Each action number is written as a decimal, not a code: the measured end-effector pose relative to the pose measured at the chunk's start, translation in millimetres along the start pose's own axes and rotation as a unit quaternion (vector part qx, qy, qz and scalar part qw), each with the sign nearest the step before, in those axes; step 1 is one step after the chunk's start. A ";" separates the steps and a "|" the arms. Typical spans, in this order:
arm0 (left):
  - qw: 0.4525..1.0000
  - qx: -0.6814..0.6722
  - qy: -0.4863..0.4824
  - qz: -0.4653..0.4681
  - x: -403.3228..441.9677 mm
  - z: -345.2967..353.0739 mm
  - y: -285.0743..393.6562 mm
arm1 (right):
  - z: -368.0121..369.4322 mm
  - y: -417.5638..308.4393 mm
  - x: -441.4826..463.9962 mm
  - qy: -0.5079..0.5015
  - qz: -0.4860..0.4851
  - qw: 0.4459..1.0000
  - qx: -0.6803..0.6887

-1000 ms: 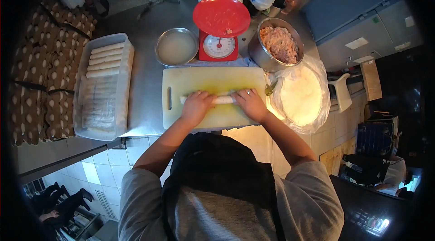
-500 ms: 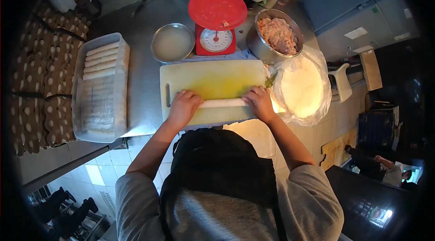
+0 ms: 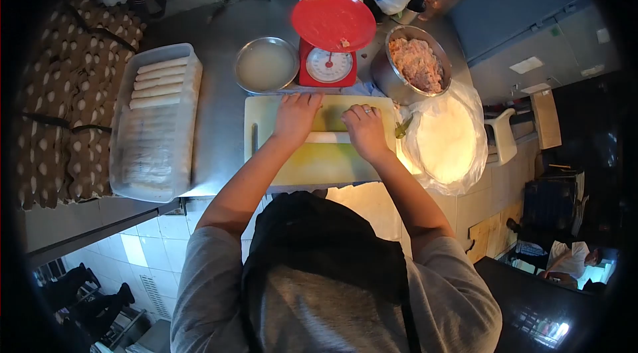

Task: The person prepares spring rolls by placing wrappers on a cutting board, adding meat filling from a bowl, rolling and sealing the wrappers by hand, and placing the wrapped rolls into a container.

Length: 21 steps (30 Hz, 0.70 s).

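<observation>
A long pale spring roll (image 3: 330,137) lies crosswise on the yellow-stained cutting board (image 3: 312,170). My left hand (image 3: 297,117) rests flat over its left end, fingers stretched toward the board's far edge. Over the right end lies my right hand (image 3: 365,128), palm down, fingers forward and slightly bent. Both palms cover the roll's ends, so only its middle shows. Just right of the board, a stack of round white wrappers (image 3: 444,140) sits on clear plastic. Behind it stands a metal pot (image 3: 399,84) of minced filling (image 3: 417,64).
A red kitchen scale (image 3: 329,67) and a metal bowl of cloudy liquid (image 3: 267,64) stand behind the board. To the left are a plastic container (image 3: 186,124) of finished rolls and stacked egg trays (image 3: 63,107). Another person (image 3: 565,260) is far off at right.
Both hands have moved forward across the board, carrying the spring roll away from me under the palms. My left fingers now stretch out farther. The view has shifted slightly.
</observation>
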<state>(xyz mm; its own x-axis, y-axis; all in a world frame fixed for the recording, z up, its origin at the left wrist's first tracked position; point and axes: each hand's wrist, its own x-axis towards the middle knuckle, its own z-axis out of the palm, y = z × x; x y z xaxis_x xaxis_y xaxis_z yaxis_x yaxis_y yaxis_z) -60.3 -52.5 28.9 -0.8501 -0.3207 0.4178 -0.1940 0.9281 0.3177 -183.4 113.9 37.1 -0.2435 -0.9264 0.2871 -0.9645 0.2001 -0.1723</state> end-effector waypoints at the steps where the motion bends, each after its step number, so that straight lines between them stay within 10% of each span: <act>1: 0.999 -0.005 0.033 -0.009 5.1 -7.5 -1.4 | 0.3 -0.5 5.9 0.000 -0.012 1.000 0.016; 8: 0.939 -0.254 -0.003 -0.231 -75.4 -35.6 20.0 | 15.7 -29.1 3.9 -0.075 -0.065 0.992 0.071; 14: 0.539 -0.693 0.038 -0.478 -107.6 -52.0 46.3 | 0.2 -47.2 15.6 -0.009 -0.050 0.974 0.219; 17: 0.589 -0.760 0.104 -0.254 -45.9 -103.4 40.3 | -37.6 -86.6 16.9 -0.087 0.048 0.881 0.462; 21: 0.679 -0.703 0.021 -0.211 -23.9 -140.8 46.7 | -51.5 -100.1 17.3 0.015 0.041 0.864 0.502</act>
<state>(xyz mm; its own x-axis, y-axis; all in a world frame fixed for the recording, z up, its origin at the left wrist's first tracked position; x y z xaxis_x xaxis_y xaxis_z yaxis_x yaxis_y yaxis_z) 19.9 -28.1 153.7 -0.8434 -0.5348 0.0516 0.2686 -0.3364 0.9026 -96.3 94.3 107.8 -0.3240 -0.9106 0.2564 -0.3729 -0.1262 -0.9193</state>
